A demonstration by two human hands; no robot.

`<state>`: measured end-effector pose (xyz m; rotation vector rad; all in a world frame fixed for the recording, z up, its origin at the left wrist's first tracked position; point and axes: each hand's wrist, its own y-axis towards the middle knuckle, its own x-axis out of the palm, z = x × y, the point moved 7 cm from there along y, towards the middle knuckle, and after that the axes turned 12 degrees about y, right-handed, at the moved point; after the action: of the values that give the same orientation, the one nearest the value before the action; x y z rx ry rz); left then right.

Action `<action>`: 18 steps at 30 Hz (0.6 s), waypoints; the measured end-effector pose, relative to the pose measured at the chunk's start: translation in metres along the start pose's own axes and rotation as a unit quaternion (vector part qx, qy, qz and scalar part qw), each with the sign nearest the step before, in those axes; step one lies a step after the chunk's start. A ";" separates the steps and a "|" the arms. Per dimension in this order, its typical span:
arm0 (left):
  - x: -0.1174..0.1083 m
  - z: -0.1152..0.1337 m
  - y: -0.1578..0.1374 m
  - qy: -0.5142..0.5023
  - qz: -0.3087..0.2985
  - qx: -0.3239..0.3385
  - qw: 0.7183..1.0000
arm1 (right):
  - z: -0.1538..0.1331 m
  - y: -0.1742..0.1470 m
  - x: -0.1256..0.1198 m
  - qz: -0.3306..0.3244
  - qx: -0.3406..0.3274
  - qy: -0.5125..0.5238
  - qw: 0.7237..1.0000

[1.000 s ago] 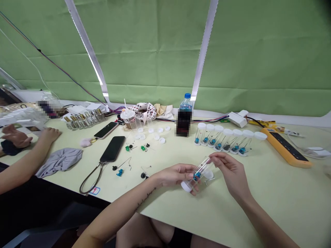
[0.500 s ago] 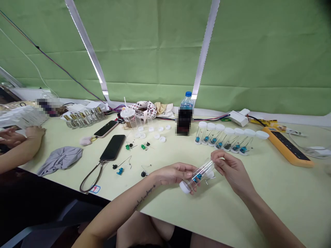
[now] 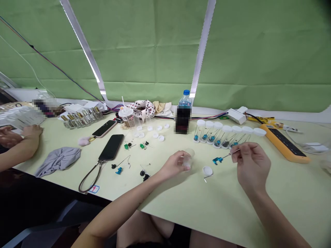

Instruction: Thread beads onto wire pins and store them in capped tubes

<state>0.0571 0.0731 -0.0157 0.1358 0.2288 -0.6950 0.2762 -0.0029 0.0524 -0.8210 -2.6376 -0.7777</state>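
My left hand (image 3: 172,166) is closed around a clear plastic tube (image 3: 190,152), tilted with one end pointing away from me; my fingers partly cover it. My right hand (image 3: 254,163) pinches a thin metal rod with a small blue metal part (image 3: 217,160) at its far end, held above the table and apart from the tube. Between the hands a white cap (image 3: 207,171) lies on the table, with a small bent metal rod (image 3: 208,178) beside it. Behind my right hand stand several capped clear tubes (image 3: 218,132), blue parts and rods inside most of them.
Loose green parts (image 3: 126,146), a blue part (image 3: 118,170) and black parts (image 3: 146,176) lie left of my hands. White caps (image 3: 155,135), a bottle (image 3: 185,102), a phone (image 3: 111,147) and an orange power strip (image 3: 284,143) surround the work. Another person's hand (image 3: 32,132) is at far left.
The blue part on its rod has come out of the tube and is now in my right hand, farther right. My left hand has tilted the tube away from me.
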 end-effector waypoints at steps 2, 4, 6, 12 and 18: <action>-0.002 -0.003 0.002 0.061 0.028 0.013 0.998 | 0.004 -0.011 0.016 -0.064 0.015 -0.053 0.996; -0.004 -0.002 0.003 0.123 0.036 0.032 0.991 | 0.006 -0.024 0.030 -0.128 0.004 -0.106 0.986; -0.010 0.002 0.003 0.170 0.033 0.046 0.984 | 0.011 -0.037 0.042 -0.195 -0.012 -0.166 0.967; -0.066 0.026 -0.006 0.269 0.059 0.051 0.960 | 0.033 -0.076 0.070 -0.376 -0.046 -0.246 0.892; -0.065 0.019 -0.036 0.513 0.028 -0.018 0.858 | 0.037 -0.086 0.079 -0.405 -0.087 -0.256 0.873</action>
<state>-0.0114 0.0819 0.0178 0.4746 1.2629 -0.5003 0.1587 -0.0072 0.0178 0.1538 -3.4664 -1.1118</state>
